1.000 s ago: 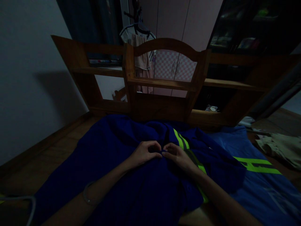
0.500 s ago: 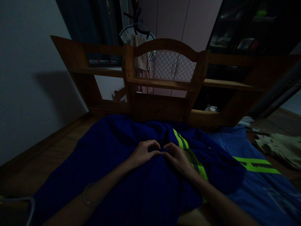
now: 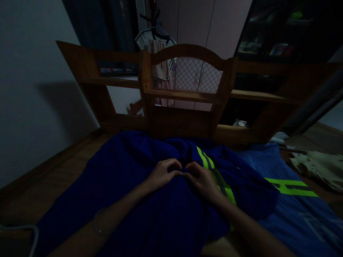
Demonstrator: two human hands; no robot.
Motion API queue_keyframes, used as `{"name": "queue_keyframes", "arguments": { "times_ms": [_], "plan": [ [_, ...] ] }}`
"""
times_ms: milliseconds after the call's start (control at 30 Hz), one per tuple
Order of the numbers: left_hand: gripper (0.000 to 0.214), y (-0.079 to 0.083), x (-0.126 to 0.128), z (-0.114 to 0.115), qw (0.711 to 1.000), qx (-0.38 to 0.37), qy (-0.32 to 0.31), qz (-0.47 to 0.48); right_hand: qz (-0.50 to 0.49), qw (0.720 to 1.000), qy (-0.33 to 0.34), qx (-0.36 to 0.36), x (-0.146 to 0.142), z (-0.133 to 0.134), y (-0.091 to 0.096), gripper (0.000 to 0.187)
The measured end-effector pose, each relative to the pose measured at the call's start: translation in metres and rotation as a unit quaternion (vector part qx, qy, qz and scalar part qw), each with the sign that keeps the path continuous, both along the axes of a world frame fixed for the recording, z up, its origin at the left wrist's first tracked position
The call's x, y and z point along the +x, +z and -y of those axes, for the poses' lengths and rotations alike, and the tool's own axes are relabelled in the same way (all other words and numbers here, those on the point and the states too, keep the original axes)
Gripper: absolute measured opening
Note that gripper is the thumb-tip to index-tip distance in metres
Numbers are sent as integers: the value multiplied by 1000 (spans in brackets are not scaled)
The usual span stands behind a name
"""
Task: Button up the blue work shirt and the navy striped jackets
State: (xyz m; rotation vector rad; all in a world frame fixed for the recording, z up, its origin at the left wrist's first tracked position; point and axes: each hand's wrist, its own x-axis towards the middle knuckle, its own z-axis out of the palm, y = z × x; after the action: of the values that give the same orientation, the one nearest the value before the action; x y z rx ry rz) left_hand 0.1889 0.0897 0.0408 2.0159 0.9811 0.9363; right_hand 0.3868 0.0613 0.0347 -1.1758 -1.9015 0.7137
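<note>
A dark blue work jacket [image 3: 128, 160] with yellow-green reflective bands lies spread out in front of me. My left hand [image 3: 163, 175] pinches its cloth near the middle, thumb and fingertips together. Close beside it, my right hand [image 3: 203, 181] pinches the same spot, its fingertips almost meeting those of the left. Whatever small part sits between the fingertips is too dark to make out. A reflective band [image 3: 222, 184] runs just right of my right hand. My left wrist wears a thin bracelet [image 3: 98, 223].
Behind the jacket stands a wooden headboard with shelves [image 3: 184, 119]. On the right lie a lighter blue garment [image 3: 294, 214] with a reflective band and a pale cloth [image 3: 318, 166]. A white cable [image 3: 24, 227] curves at lower left. Clothes [image 3: 159, 57] hang beyond the headboard.
</note>
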Motion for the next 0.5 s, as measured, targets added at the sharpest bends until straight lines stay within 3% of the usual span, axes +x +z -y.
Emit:
{"name": "queue_keyframes", "arguments": {
  "times_ms": [367, 500],
  "plan": [
    [9, 9, 3, 8, 998, 51, 8, -26, 37, 999, 11, 39, -4, 0, 2, 10],
    [9, 6, 3, 19, 996, 32, 34, -72, 80, 995, 16, 55, -6, 2, 1, 11]
  ]
}}
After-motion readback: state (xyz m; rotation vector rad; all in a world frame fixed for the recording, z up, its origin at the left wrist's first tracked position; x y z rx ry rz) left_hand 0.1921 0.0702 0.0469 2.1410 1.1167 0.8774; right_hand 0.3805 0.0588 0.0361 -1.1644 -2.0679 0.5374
